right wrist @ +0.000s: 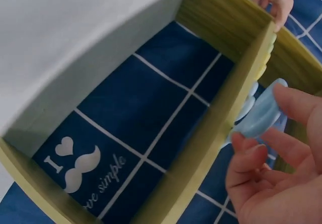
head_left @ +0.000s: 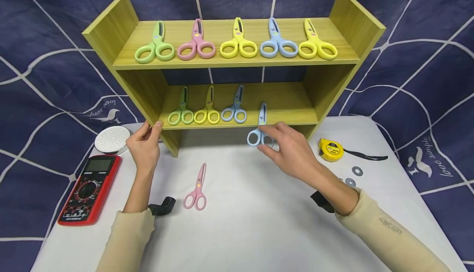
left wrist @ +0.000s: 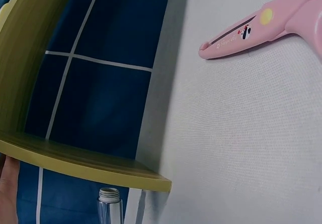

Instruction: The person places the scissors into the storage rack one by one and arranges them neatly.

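Right hand (head_left: 292,148) pinching the handle loops of blue scissors (head_left: 259,132), blade tip resting on the front edge of the lower board of a wooden shelf (head_left: 111,29), handles hanging out past that edge over the white table (head_left: 259,222). Left hand (head_left: 144,144) gripping the shelf's lower left front corner, fingertips curled onto the board. On the lower board, to the left of the held pair: green scissors (head_left: 180,110), yellow scissors (head_left: 208,109) and a second blue pair (head_left: 235,108), side by side, handles toward the front. On the top board, five more pairs in a row (green, pink, yellow, blue, yellow). On the table between the forearms, pink scissors (head_left: 198,189), blades pointing at the shelf, untouched. Farther left, a red multimeter (head_left: 89,189) and a white round disc (head_left: 112,139). To the right, a yellow tape measure (head_left: 331,149) and two small metal washers (head_left: 353,175).
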{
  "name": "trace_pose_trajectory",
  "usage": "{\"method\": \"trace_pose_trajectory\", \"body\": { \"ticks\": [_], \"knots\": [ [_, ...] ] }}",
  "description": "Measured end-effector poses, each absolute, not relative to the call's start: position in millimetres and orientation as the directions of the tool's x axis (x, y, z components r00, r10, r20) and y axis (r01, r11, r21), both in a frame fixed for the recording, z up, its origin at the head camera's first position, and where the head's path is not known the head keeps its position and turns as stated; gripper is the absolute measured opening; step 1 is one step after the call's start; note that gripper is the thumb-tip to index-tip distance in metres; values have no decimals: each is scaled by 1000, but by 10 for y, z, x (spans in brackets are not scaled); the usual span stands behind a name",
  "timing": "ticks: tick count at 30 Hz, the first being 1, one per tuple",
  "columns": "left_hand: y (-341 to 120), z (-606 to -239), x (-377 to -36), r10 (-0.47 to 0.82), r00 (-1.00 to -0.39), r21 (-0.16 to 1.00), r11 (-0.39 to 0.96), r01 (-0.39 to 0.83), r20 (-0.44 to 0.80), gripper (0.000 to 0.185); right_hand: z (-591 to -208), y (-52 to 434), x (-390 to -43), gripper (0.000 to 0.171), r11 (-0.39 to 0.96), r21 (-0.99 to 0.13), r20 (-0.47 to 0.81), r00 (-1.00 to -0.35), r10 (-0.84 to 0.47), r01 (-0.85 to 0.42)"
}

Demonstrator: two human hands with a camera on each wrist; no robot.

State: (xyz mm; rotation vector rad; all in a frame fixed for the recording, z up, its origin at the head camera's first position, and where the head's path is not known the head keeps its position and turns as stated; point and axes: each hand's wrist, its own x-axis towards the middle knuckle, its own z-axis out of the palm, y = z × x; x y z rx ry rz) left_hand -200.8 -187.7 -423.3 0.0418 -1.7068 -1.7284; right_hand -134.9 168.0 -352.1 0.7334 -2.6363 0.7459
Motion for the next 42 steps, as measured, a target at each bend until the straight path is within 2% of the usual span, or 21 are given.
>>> {"method": "trace_pose_trajectory", "body": {
  "ticks": [7, 16, 19, 23, 26, 29, 31, 34, 38, 42],
  "knots": [
    [-1872, -4228, -2011, -500, -741, 885, 129, 448, 448, 26, -3596, 1700, -1565, 49, 721, -430, 529, -799, -286, -543],
    [-1860, -4249, -2020, -495, -746, 885, 119, 450, 445, 27, -3633, 1728, -1726, 45, 772, -411, 534, -814, -227, -485],
    [-1857, -4248, -2015, -497, -745, 884, 114, 452, 445, 27, -3682, 1683, -1710, 43, 762, -393, 604, -769, -208, -515],
    [-1848, -4245, -2013, -495, -746, 880, 91, 465, 446, 27, -3796, 1544, -1622, 33, 702, -354, 741, -643, -192, -618],
    [-1844, -4239, -2013, -495, -745, 877, 82, 473, 448, 28, -3926, 1364, -1504, 28, 643, -321, 764, -591, -258, -696],
    [-1846, -4240, -2017, -497, -743, 876, 80, 476, 448, 28, -4087, 1133, -1344, 26, 609, -320, 668, -629, -398, -726],
    [-1849, -4243, -2020, -498, -743, 878, 82, 472, 447, 27, -4193, 958, -1223, 28, 612, -337, 541, -679, -497, -716],
    [-1860, -4261, -2027, -499, -749, 883, 76, 463, 436, 27, -4351, 687, -1070, 36, 618, -357, 341, -714, -612, -701],
    [-1880, -4292, -2038, -488, -755, 884, 83, 459, 438, 28, -4540, 381, -928, 48, 615, -404, 115, -705, -700, -677],
    [-1874, -4271, -2035, -481, -752, 876, 81, 475, 452, 27, -4652, 200, -862, 59, 654, -415, -78, -691, -719, -633]
  ]
}}
